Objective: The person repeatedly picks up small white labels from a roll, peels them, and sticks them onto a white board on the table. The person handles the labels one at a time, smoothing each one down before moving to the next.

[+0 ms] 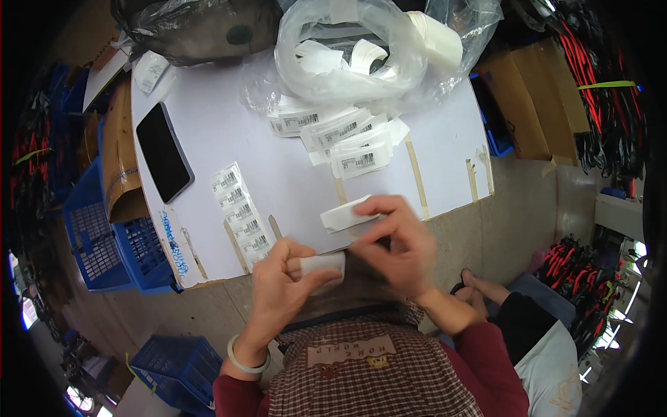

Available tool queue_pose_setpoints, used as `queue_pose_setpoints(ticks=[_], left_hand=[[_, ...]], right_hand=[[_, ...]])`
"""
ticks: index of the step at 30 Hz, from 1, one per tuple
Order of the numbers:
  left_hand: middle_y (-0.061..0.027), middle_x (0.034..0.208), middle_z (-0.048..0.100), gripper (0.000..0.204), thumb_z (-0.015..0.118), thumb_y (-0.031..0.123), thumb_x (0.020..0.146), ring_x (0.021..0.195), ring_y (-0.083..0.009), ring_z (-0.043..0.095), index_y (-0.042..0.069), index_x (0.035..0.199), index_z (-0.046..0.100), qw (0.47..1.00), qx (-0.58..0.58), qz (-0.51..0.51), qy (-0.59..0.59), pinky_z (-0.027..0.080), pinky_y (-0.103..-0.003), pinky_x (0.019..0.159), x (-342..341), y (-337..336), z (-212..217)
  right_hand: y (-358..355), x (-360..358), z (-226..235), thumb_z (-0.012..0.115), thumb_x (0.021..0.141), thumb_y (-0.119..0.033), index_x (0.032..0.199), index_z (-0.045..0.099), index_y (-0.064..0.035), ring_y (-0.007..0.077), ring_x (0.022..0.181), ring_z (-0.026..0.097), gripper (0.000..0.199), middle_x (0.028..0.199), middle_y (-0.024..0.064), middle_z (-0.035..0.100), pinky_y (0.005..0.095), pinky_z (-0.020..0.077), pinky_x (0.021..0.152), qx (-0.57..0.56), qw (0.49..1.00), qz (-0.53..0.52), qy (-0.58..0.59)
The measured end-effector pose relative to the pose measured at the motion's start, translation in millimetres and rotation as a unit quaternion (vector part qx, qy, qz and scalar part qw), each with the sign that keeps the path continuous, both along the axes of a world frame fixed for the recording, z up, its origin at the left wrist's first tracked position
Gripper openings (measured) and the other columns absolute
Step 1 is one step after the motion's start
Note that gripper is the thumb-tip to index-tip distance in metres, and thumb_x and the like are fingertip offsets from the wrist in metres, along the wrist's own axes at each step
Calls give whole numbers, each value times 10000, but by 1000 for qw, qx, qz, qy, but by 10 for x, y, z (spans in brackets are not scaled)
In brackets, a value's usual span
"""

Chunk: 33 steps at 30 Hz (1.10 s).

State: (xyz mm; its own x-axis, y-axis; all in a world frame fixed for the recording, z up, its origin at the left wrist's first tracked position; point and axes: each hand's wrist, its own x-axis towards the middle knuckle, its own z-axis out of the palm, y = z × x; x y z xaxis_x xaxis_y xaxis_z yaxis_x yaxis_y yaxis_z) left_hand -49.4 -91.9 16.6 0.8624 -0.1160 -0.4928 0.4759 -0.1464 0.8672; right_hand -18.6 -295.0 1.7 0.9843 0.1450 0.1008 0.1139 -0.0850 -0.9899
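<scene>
My left hand (281, 278) holds a small white packet (323, 268) at the table's front edge, thumb laid across its face. Just to the right, my right hand (397, 244) is curled with its thumb and a finger drawn together near the packet; what they pinch, if anything, is too small to make out. Its upper fingertips hover over a blank white strip (342, 217) lying on the table. Left of my hands lies a sheet of barcode labels (241, 212). Beyond the strip, several white packets with barcode labels (363, 158) lie in overlapping piles.
A clear plastic bag (292, 66) with white pieces stands at the back of the white table (208, 132), beside a dark bag (201, 31). A phone (165, 153) lies at the left. Blue crates (97, 243) and cardboard boxes (535, 104) flank the table. Someone sits at lower right.
</scene>
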Motion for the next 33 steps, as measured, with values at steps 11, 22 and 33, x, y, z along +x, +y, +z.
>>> queue_pose_setpoints(ticks=[11,22,33], left_hand=[[-96,587,636,280,649,199,914,531,-121,624,-42,778,690,968,200,-146,-43,461,-274,495,387,-38,-247],[-100,490,594,322,639,258,880,425,-182,582,6,696,720,937,296,-170,-79,441,-301,471,450,-130,-401],[-154,495,539,421,664,372,890,430,-295,542,20,660,687,871,412,-197,-183,424,-377,461,395,-232,-442]], right_hand=[[-186,325,-37,686,878,-33,872,600,8,67,615,610,95,674,49,656,226,471,534,-88,955,64,276],[-24,260,-189,666,860,-3,837,558,29,201,551,631,115,643,121,635,320,469,507,-180,968,55,168],[29,216,-253,675,853,-38,843,558,5,267,586,658,125,653,129,643,366,487,528,-282,956,51,69]])
